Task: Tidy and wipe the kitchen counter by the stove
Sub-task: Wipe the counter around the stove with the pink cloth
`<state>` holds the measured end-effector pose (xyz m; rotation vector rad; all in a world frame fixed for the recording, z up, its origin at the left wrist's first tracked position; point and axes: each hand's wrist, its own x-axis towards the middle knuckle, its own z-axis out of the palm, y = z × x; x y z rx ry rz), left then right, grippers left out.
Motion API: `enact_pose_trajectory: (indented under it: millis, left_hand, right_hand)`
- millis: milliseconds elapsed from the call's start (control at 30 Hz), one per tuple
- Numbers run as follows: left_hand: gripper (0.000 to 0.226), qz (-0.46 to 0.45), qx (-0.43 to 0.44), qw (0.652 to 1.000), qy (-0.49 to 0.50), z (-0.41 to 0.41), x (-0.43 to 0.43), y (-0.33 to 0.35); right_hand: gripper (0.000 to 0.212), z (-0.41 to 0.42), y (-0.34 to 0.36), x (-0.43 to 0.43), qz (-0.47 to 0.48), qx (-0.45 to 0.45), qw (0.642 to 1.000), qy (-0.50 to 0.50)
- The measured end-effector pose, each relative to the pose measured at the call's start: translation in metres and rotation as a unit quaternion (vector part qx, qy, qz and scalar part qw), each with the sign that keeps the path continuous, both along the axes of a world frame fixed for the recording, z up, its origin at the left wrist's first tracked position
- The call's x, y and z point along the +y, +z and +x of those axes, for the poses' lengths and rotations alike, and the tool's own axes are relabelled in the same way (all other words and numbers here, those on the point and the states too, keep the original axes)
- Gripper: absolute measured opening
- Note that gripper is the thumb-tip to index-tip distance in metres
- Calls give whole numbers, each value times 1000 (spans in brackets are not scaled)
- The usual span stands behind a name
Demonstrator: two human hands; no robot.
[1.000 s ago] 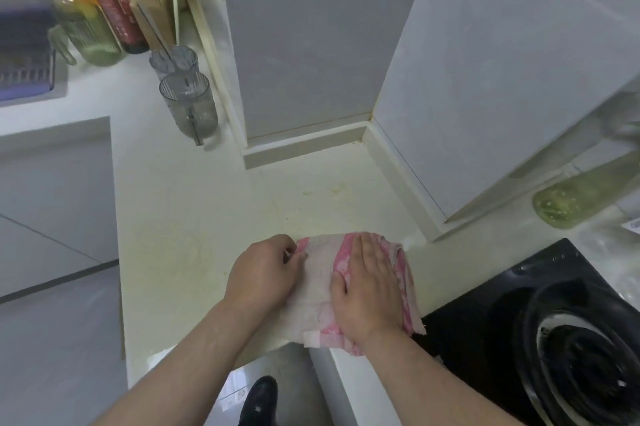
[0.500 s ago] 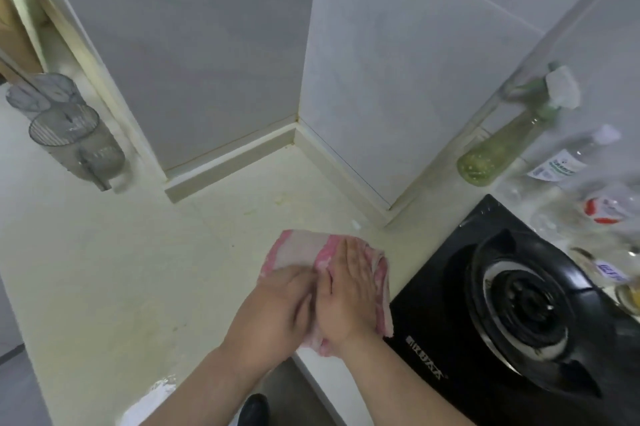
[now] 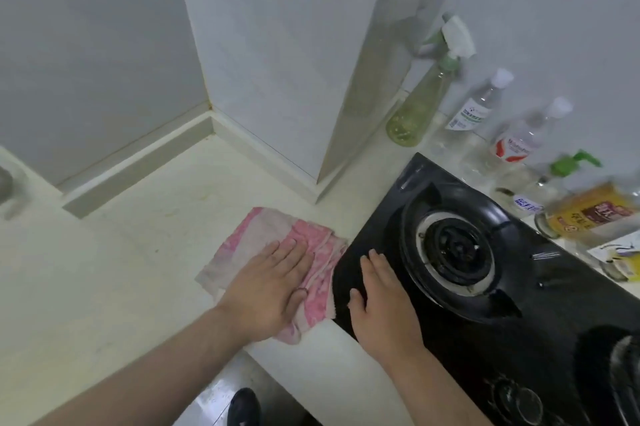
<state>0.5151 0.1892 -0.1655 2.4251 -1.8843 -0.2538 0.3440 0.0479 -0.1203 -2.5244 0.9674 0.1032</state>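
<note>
Right hand point(image 3: 377, 301) quits the cloth point(image 3: 273, 235), lands flat on the stove point(image 3: 554, 321) (fingers straight, slightly apart); left hand point(image 3: 273, 290), fingers flat together, wipes solo just beside it.

The pink-and-white patterned terry cloth point(image 3: 273, 235) lies loosely folded and rumpled on the cream-coloured stone tabletop point(image 3: 121, 269), near its front edge. The cloth's right edge is just beside the black glass gas stove point(image 3: 377, 228). The left hand point(image 3: 273, 283) presses flat on its near half, fingers straight. Faint yellowish stains mark the tabletop towards the wall corner.
</note>
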Motion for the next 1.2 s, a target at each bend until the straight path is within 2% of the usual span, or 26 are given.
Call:
enact_pose_trajectory:
  millis: [133, 267, 367, 533, 633, 800, 1033, 1133, 1200]
  left_hand:
    - [64, 34, 4, 997, -74, 6, -8, 4]
    - [65, 27, 1, 993, -115, 3, -38, 9]
    - [67, 42, -23, 994, -96, -3, -63, 18]
    - [74, 41, 21, 996, -72, -5, -99, 19]
    - [72, 38, 25, 997, -55, -1, -118, 16]
    - [82, 23, 17, 999, -39, -1, -143, 16]
    - [79, 16, 37, 999, -33, 0, -136, 15]
    - [82, 20, 53, 998, -42, -3, -112, 18]
    - [76, 11, 60, 997, -41, -6, -88, 20]
  right_hand:
    - [62, -13, -10, -13, -38, -22, 999, -10]
    - [70, -27, -18, -26, -30, 5, 999, -14]
    - [72, -32, -23, -30, -30, 15, 999, 6]
    - [72, -35, -28, -28, -19, -6, 1000, 0]
    - [71, -34, -28, -30, -10, -4, 1000, 1]
    - [73, -33, -25, -32, 10, 13, 1000, -4]
    - [75, -33, -29, -30, -25, 17, 1000, -8]
    - [77, -32, -31, -30, -35, 12, 999, -14]
    - [79, -32, -31, -28, -40, 17, 999, -18]
